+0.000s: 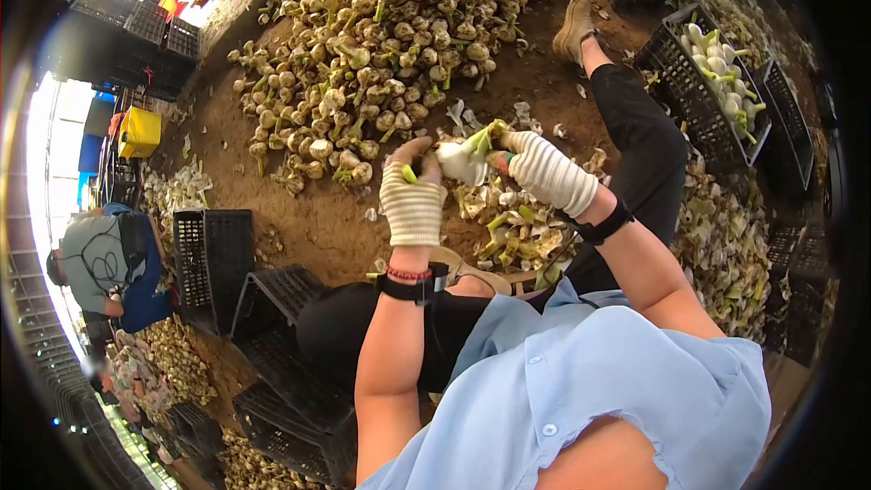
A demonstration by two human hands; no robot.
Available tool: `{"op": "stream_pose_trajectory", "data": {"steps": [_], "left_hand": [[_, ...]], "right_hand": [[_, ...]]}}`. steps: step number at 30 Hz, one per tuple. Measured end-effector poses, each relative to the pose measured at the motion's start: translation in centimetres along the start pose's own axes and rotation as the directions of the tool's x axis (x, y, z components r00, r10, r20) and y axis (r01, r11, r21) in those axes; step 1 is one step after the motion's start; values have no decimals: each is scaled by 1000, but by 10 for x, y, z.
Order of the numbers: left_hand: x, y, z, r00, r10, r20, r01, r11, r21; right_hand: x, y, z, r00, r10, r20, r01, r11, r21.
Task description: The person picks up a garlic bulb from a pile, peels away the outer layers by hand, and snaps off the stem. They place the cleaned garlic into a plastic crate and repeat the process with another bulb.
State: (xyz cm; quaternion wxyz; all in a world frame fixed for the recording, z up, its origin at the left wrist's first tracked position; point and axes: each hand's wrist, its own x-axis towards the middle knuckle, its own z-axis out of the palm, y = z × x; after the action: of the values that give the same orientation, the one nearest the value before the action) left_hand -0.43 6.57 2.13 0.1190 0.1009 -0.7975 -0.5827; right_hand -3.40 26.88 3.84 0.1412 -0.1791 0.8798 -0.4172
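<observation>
A white garlic bulb (461,163) with a green stem hangs between my two gloved hands. My left hand (415,191), in a striped knit glove, has its fingertips closed at the bulb's root side. On the stem side is my right hand (543,170), its fingers wrapped round the green stem, with a small orange and green thing showing at its fingers, too small to name. Just beyond my hands lies a large heap of unpeeled garlic (390,45) on the brown soil. Loose peelings and cut stems (517,231) lie below my right hand.
At the right, a black crate (667,59) holds cleaned white bulbs with green stems. Empty black crates (227,245) stand at the left, near a crouching person (104,259). A yellow container (140,132) is at the upper left. My legs stretch around the peelings.
</observation>
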Motion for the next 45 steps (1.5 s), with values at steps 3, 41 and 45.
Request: {"op": "stream_pose_trajectory", "data": {"steps": [3,41,45], "left_hand": [[-9,18,7,979,77,186,-94,992,86],[0,-7,-15,886,-337,319,448,439,-779],[11,-19,-14,815,-491,308,487,293,-823]], "right_hand": [[8,11,23,996,-75,-52,85,972,221],[16,3,-14,966,-177,190,78,897,436],[13,9,6,964,-129,231,-25,825,564]]}}
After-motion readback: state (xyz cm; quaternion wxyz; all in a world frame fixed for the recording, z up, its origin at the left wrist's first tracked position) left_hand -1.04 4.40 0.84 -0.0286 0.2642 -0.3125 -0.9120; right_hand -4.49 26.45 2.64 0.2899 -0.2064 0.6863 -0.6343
